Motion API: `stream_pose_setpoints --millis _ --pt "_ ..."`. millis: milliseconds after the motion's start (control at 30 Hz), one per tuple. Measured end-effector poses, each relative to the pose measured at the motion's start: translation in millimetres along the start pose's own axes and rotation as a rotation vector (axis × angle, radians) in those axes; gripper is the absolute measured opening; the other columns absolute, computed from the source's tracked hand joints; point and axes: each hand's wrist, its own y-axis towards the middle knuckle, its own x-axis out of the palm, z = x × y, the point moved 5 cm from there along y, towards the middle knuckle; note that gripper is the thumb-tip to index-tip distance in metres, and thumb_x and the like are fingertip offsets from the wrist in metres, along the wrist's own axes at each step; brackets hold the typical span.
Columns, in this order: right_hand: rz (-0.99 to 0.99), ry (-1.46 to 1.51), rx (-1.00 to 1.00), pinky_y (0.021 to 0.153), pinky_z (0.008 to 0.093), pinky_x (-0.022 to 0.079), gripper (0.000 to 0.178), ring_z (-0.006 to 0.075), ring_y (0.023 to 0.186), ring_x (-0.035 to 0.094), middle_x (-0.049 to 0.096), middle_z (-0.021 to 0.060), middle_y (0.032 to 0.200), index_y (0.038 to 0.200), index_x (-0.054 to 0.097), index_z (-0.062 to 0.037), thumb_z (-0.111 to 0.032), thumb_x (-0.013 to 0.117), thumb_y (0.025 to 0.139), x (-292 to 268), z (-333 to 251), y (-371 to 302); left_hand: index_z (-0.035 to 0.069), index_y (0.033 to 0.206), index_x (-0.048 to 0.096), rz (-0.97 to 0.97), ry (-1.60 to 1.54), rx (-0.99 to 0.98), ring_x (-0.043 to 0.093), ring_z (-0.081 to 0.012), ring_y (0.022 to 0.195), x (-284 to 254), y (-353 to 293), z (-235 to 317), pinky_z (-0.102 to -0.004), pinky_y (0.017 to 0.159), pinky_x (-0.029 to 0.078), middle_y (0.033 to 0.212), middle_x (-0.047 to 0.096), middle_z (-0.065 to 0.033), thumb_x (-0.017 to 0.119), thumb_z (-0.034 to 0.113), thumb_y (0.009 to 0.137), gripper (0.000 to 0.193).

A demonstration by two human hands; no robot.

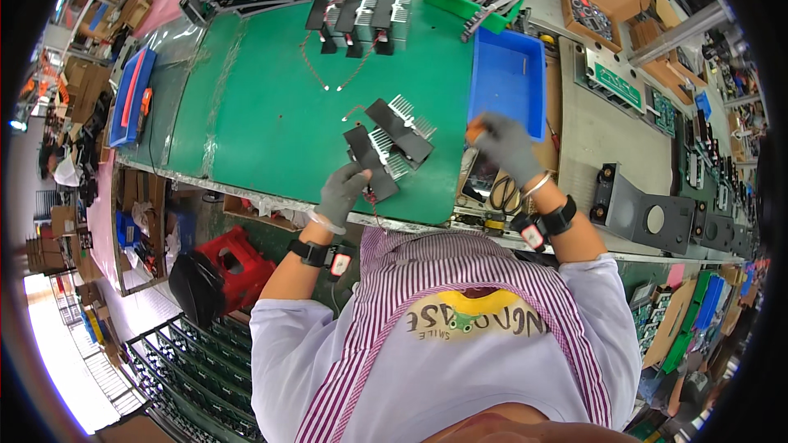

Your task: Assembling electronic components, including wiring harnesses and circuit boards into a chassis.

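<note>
Two black parts with silvery fins, like heat sinks with black covers, lie near the front of the green mat. My left hand, in a grey glove, pinches the edge of the nearer finned part. The other finned part lies just behind it, the two close together. Thin red wires come from both. My right hand, also gloved, is closed on a small orange object by the blue tray's near left corner. The fingers hide most of that object, so its kind cannot be made out.
Several similar finned parts stand in a row at the back, wires trailing forward. Right of the mat is a blue tray, with scissors nearer me. A green bin of grey ribbon cables stands behind. Grey metal brackets lie far right.
</note>
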Motion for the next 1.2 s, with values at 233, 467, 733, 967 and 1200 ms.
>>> stream_pose_setpoints --millis 233,467,733,967,1200 --pt "-0.209 -0.683 -0.306 0.057 0.0347 0.048 0.028 0.0242 0.068 0.062 0.062 0.0106 0.077 0.093 0.051 -0.0057 -0.026 0.057 0.074 81.6 -83.6 -4.1 -0.002 0.081 0.055 -0.023 0.019 -0.010 0.043 -0.0112 0.065 -5.5 4.6 -7.5 -0.0263 0.057 0.036 0.067 0.048 -0.0035 0.053 0.019 0.080 0.021" --pt "-0.251 -0.747 -0.217 0.050 0.0416 0.048 0.028 0.0268 0.066 0.063 0.064 0.0110 0.078 0.100 0.052 -0.0022 -0.015 0.052 0.075 126.7 -53.1 37.3 -0.002 0.075 0.056 0.069 -0.317 -0.038 0.045 -0.0126 0.064 -37.3 -8.5 0.0 -0.0270 0.059 0.037 0.068 0.052 -0.0039 0.050 0.014 0.080 0.018" --pt "-0.077 -0.708 -0.149 0.048 0.0426 0.047 0.014 0.0319 0.061 0.062 0.062 0.0144 0.065 0.077 0.064 -0.0061 -0.015 0.056 0.070 -42.8 -4.4 46.2 0.001 0.065 0.041 -0.005 0.071 0.174 0.034 -0.0109 0.059 -44.9 0.2 128.3 -0.0281 0.052 0.030 0.060 0.037 -0.0009 0.048 0.017 0.080 0.022" --pt "0.288 -0.768 0.209 0.068 0.0412 0.047 0.029 0.0337 0.078 0.059 0.061 0.0177 0.083 0.097 0.057 -0.0078 -0.011 0.054 0.069 -300.5 125.8 -53.6 -0.002 0.080 0.054 -0.303 0.122 0.156 0.047 -0.0156 0.062 93.1 76.3 250.5 -0.0282 0.055 0.037 0.065 0.049 -0.0075 0.051 0.021 0.079 0.024" --pt "0.479 -0.599 0.550 0.078 0.0409 0.045 0.024 0.0341 0.090 0.057 0.059 0.0197 0.094 0.096 0.058 -0.0044 -0.012 0.049 0.075 -411.5 272.5 -75.2 -0.002 0.078 0.059 -0.345 0.560 0.464 0.057 -0.0324 0.067 281.4 181.3 364.5 -0.0381 0.061 0.043 0.071 0.058 -0.0198 0.051 0.028 0.073 0.031"
